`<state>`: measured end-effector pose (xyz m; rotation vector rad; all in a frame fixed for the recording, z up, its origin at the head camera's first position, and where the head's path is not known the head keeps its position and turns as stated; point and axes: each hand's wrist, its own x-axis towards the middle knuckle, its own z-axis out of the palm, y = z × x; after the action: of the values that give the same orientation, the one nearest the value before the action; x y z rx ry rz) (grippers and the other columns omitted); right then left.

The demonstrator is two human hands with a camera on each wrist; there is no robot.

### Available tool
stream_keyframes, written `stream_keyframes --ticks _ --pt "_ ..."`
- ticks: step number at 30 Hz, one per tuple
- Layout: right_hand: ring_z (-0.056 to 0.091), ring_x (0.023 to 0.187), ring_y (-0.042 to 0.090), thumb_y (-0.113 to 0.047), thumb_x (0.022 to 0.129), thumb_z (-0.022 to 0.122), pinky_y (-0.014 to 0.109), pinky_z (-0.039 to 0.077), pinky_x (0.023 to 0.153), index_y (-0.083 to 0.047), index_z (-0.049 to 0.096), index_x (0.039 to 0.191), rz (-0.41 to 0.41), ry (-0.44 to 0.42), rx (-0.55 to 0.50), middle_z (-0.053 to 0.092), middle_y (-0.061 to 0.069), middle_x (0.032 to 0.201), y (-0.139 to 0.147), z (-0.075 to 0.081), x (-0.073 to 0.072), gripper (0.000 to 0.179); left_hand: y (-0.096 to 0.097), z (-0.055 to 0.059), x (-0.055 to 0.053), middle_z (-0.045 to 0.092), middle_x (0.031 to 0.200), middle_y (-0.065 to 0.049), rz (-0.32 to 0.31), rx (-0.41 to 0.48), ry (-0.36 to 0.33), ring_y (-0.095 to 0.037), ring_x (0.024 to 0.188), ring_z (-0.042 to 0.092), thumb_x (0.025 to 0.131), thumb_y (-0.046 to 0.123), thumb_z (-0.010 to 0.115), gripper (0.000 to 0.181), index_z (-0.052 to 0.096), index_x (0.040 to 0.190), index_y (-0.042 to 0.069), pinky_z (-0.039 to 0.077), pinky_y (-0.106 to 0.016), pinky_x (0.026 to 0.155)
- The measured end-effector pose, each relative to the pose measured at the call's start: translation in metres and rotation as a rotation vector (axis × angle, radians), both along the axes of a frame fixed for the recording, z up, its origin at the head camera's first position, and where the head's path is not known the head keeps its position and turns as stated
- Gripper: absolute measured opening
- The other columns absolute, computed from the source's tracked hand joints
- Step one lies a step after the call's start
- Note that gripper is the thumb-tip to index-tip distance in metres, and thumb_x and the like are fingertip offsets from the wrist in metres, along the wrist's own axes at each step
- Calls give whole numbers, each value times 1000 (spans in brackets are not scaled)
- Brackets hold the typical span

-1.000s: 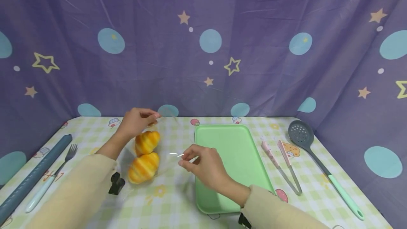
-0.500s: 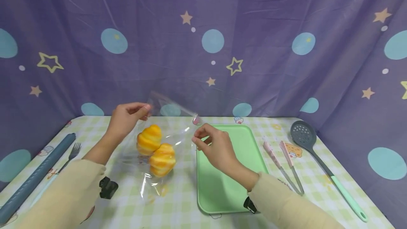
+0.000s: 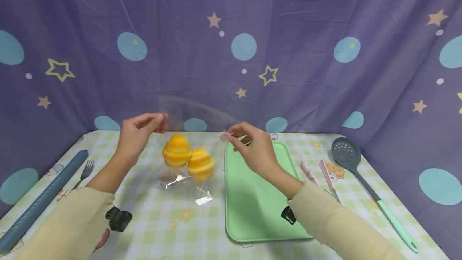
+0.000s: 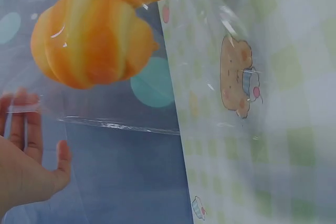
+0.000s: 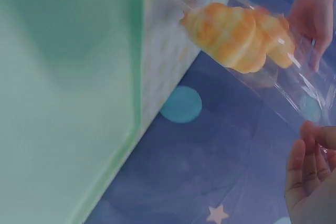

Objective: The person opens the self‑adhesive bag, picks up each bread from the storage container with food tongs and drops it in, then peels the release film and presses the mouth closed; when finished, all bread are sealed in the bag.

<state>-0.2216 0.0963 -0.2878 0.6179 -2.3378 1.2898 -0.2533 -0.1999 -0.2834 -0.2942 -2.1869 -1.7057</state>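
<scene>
A clear plastic bag (image 3: 185, 180) with two bread rolls inside hangs between the two hands. The rolls are golden with yellow stripes, one (image 3: 177, 151) on the left, the other (image 3: 201, 165) slightly lower on the right. My left hand (image 3: 138, 135) pinches the left side of the bag's upper edge; in the left wrist view its fingers (image 4: 32, 124) lie at that edge. The right hand (image 3: 254, 146) pinches the right upper corner, over the far part of a green tray (image 3: 265, 208). Both rolls also show through the film in the right wrist view.
Pink-tipped tongs (image 3: 327, 175) lie right of the tray, partly hidden by the right sleeve. Farther right is a slotted spoon (image 3: 361, 177) with a mint handle. On the left lie a fork (image 3: 86, 170) and a blue-grey rod (image 3: 47, 198). A purple curtain (image 3: 306, 91) hangs behind the table.
Both hands have risen, the left one drifting left and the right one moving right and away. The bag has spread and lifted between them, carrying the rolls up and to the right.
</scene>
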Motion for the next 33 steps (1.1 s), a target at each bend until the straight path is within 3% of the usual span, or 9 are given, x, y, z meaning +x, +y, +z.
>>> stream_keyframes --ticks 5,9,14,19,22,27,30,33 --pt "70 67 15 -9 96 73 30 55 56 -11 76 110 2 23 -3 77 5 96 6 10 -10 15 -1 -6 6 76 84 8 -79 188 84 -9 76 71 100 18 67 18 79 108 7 52 -17 86" --pt "70 66 14 -7 95 72 30 57 58 -13 76 117 28 23 -18 77 7 94 10 12 -16 23 0 -16 10 77 86 4 -76 288 125 -11 78 71 100 13 67 17 78 106 1 54 -19 86" --pt "70 66 14 -4 96 71 28 52 52 -16 71 131 70 3 -35 76 8 96 11 6 -24 38 4 -30 8 78 91 3 -53 387 136 -11 82 73 101 7 64 16 78 98 0 54 -22 86" --pt "70 65 16 -3 96 69 28 51 51 -18 65 139 99 17 -53 76 11 99 8 -4 -31 46 9 -43 5 78 93 -3 -98 427 173 -18 85 75 102 4 61 21 70 99 -14 56 -28 90" --pt "70 67 17 -3 96 70 30 55 56 -22 54 150 91 41 -55 76 11 97 7 -8 -34 60 12 -46 3 77 93 -5 -113 450 185 -20 83 75 102 4 61 23 68 100 -18 58 -32 87" --pt "70 76 17 -6 96 72 33 56 64 -28 28 163 71 -9 -59 76 7 94 4 -13 -35 83 17 -47 2 78 89 -3 -82 506 95 -16 79 75 102 9 63 19 75 96 -3 59 -28 85" --pt "70 82 20 -10 97 71 33 58 66 -19 40 158 76 -87 -92 76 8 98 2 -13 -35 69 19 -47 4 77 87 -2 -58 539 45 -15 78 75 103 12 62 18 76 95 4 58 -26 84" --pt "69 86 21 -15 98 70 32 59 68 -9 64 138 81 -168 -127 76 8 101 0 -13 -34 40 20 -46 5 77 85 -2 -44 565 35 -16 77 75 103 12 61 19 77 93 6 58 -25 82"
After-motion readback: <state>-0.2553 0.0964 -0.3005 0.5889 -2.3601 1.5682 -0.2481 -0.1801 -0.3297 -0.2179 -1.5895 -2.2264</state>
